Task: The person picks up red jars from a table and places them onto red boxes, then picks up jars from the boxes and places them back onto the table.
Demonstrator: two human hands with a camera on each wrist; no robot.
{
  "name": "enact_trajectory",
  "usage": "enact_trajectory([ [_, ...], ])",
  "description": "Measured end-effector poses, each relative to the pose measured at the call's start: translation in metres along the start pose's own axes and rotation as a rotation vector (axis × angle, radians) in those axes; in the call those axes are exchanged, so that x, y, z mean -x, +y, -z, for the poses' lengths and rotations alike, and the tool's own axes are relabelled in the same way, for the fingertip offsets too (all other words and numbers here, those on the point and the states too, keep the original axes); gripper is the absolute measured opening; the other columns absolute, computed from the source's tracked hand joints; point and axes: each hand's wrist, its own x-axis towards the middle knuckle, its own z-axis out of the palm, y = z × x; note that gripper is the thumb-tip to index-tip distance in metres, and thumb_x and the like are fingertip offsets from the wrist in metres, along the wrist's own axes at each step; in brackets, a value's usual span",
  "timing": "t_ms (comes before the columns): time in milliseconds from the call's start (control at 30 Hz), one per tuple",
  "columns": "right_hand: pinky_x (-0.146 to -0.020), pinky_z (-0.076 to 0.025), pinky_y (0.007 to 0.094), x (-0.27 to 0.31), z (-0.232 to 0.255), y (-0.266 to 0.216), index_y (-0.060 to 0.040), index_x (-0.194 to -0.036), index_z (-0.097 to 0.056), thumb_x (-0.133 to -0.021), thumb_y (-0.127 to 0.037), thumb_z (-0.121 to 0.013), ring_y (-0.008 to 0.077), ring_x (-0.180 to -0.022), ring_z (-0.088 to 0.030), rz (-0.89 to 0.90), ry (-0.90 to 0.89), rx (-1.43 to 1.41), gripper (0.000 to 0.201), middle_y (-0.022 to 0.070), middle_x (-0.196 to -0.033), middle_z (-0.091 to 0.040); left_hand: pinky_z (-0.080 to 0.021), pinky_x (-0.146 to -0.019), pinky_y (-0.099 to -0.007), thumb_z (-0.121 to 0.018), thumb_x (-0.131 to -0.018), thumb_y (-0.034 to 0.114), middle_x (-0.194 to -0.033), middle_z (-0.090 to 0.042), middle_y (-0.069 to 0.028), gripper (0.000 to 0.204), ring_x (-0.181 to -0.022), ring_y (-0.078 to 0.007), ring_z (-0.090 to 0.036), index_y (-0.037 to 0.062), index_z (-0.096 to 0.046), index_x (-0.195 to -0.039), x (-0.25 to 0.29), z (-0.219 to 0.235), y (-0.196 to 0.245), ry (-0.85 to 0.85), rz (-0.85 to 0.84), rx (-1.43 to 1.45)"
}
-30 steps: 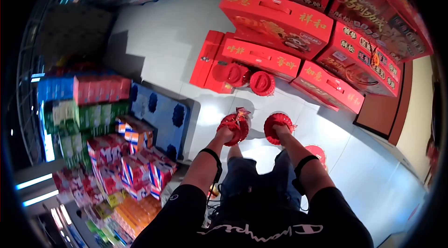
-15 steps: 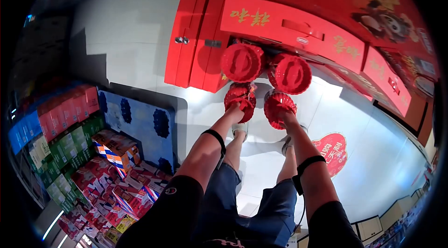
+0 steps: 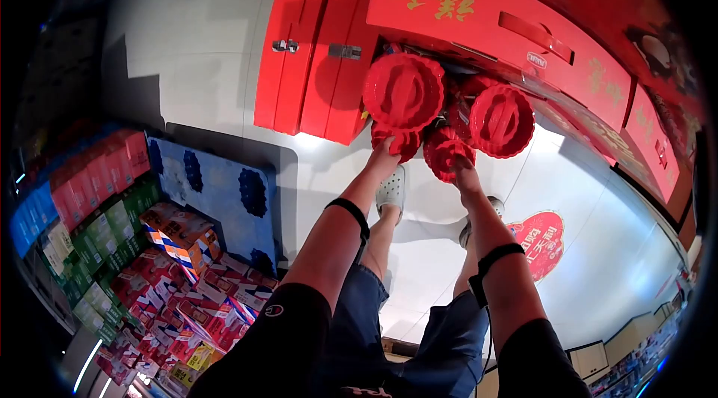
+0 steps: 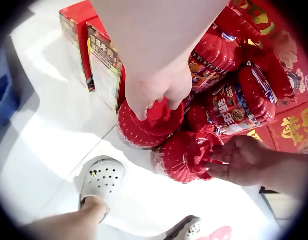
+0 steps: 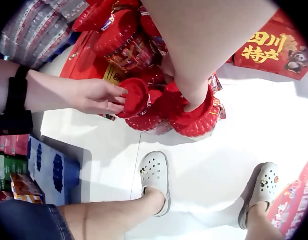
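Observation:
My left hand (image 3: 387, 157) grips the raised handle on the scalloped red lid of a plastic jar (image 4: 139, 131). My right hand (image 3: 465, 172) holds the lid of a second red-lidded jar (image 5: 196, 127) the same way, with a red ribbon by its fingers in the left wrist view. The two held jars stand side by side, low over the white tiles. Right behind them are two more jars of this kind, a left one (image 3: 404, 93) and a right one (image 3: 502, 120), with printed labels in the left wrist view.
Red gift boxes (image 3: 486, 13) with gold characters are stacked behind the jars. Two narrow red cases (image 3: 288, 46) stand to their left. A blue pallet (image 3: 213, 181) and stacked cartons (image 3: 97, 241) lie further left. My feet in grey clogs (image 4: 101, 177) are close by.
Both hands have moved forward with their jars, up to the two jars at the boxes. My head view has come lower and nearer to the boxes.

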Motion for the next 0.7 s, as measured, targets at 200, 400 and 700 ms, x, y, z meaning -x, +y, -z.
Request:
enact_trajectory([
  [200,-0.094,-0.049,0.0394,0.057,0.040,0.024,-0.0058,-0.132,-0.055,-0.080,-0.016,-0.069,0.0344,-0.116,-0.061,0.289,0.114,0.661,0.054,0.0212,-0.121,-0.065,-0.046,-0.100,-0.0444,-0.060,-0.090,0.024,-0.128,-0.059,-0.0245,0.051,-0.121,-0.0401,-0.056,0.0044,-0.048,-0.135,0.066,0.028,0.030,-0.140,0.131,-0.394],
  [400,-0.089,-0.051,0.0488,0.256,0.152,0.092,-0.0030,-0.110,-0.065,-0.088,-0.026,-0.056,0.0423,-0.109,-0.062,0.195,0.095,0.767,0.033,0.0260,-0.111,-0.066,-0.049,-0.098,-0.0469,-0.055,-0.091,0.031,-0.121,-0.064,-0.0236,0.045,-0.115,-0.0385,-0.060,0.0043,-0.055,-0.127,0.191,0.094,0.027,-0.464,-0.042,-0.928],
  [700,-0.080,-0.056,0.0401,0.514,0.319,0.274,-0.0022,-0.111,-0.070,-0.082,-0.028,-0.066,0.0294,-0.090,-0.071,-0.066,0.512,0.359,0.039,0.0197,-0.098,-0.072,-0.050,-0.095,-0.0433,-0.059,-0.082,0.022,-0.120,-0.066,-0.0213,0.034,-0.115,-0.0377,-0.062,0.0033,-0.071,-0.109,0.327,0.179,0.158,-0.328,0.017,-1.239],
])
